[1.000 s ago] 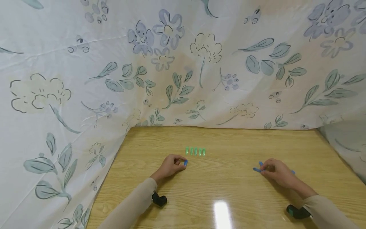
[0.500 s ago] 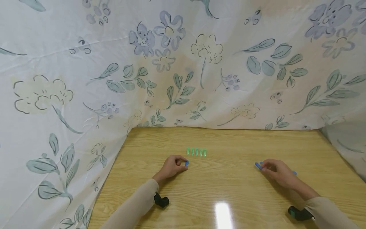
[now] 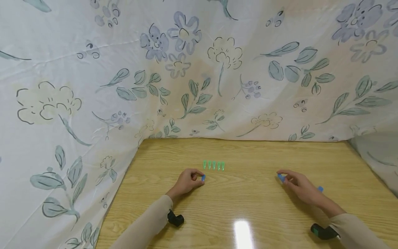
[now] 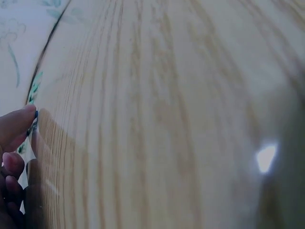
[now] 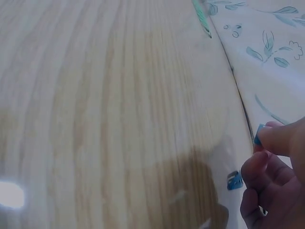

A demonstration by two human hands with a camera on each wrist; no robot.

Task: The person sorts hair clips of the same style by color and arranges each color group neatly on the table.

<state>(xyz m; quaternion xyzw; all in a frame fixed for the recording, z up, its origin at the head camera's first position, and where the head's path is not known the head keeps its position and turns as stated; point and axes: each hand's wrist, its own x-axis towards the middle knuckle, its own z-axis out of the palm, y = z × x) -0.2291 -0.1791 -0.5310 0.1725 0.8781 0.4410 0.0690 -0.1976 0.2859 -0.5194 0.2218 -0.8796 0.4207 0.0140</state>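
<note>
My left hand (image 3: 187,181) pinches a small blue hair clip (image 3: 203,177) between thumb and index finger, just above the tabletop. In the left wrist view only a sliver of that clip (image 4: 36,114) shows beside the fingers. On the right, my right hand (image 3: 301,187) holds another blue hair clip (image 3: 281,177) by the fingertips, its index finger stretched out past the clip. A further blue clip (image 3: 320,188) lies behind that hand, partly hidden. Beyond my left hand, several green hair clips (image 3: 214,165) lie side by side in a row.
The wooden table (image 3: 242,197) ends at a floral cloth (image 3: 217,86) hanging along the back and sides. A dark wrist camera (image 3: 175,218) sits on the left sleeve and another (image 3: 324,231) on the right. Light glares on the near tabletop.
The right hand's clip has turned from lying flat to slanting at the fingertips, and the index finger has straightened. A second blue piece by those fingers is no longer visible. My left hand keeps its place.
</note>
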